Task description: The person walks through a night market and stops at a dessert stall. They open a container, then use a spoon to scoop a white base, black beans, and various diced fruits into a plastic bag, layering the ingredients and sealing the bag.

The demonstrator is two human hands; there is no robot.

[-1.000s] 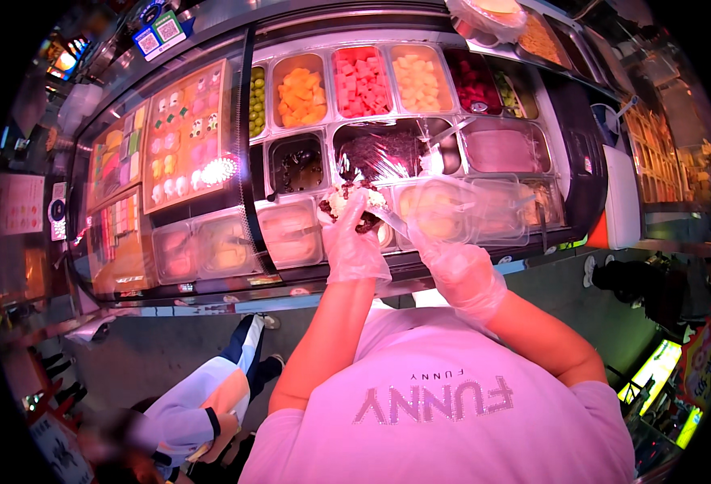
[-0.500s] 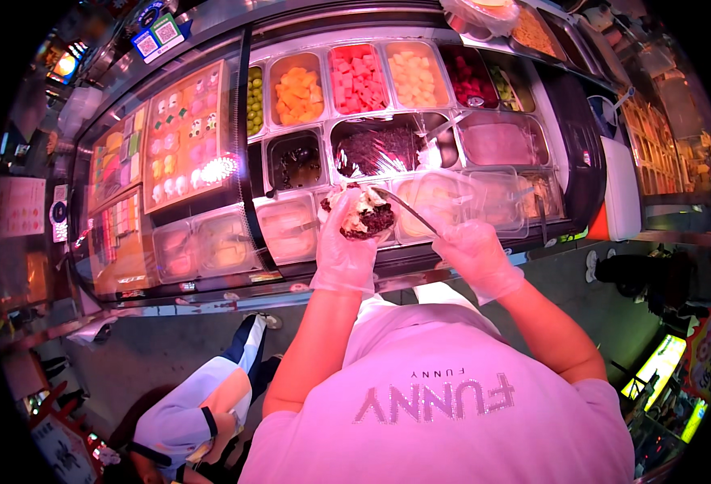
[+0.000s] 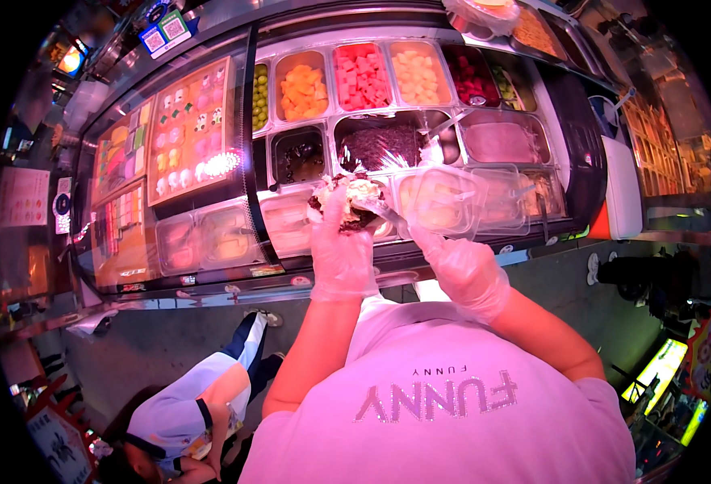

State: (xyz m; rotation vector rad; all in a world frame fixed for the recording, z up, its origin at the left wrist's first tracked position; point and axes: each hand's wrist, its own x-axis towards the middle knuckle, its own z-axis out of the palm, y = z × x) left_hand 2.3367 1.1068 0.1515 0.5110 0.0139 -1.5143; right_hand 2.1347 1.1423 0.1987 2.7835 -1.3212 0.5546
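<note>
We see the left hand (image 3: 341,246), gloved, raised over the front edge of the counter (image 3: 420,256), its grip closed around a small cup (image 3: 347,203) heaped with pale cream and dark topping. The cup sits in the curl of the fingers, above the lidded front tubs. The right hand (image 3: 462,266), also gloved, has its grip closed on the handle of a spoon (image 3: 381,211) whose tip touches the cup's filling from the right.

Handling, as judged: the cup looks light and thin-walled, likely to flex if squeezed; the heap stands above the rim, soft and loose, so it would spill if tilted. We would take hold low on the wall, upright, as the left hand does now. Gloves may be slick against it.

Containers, back row, left to right: green grapes (image 3: 260,93), orange fruit cubes (image 3: 302,83), red cubes (image 3: 361,75), pale yellow cubes (image 3: 418,73), dark red fruit (image 3: 472,75). Middle row: a pan of dark glossy pieces (image 3: 300,156), a wider pan of dark purple-brown filling (image 3: 381,143), a pan of pinkish paste (image 3: 502,142). Front row: clear lidded tubs (image 3: 210,239); contents too blurred to tell. One clear lid (image 3: 439,198) stands tilted just beside the right hand.

A person in white crouches on the floor (image 3: 154,343) at lower left.
</note>
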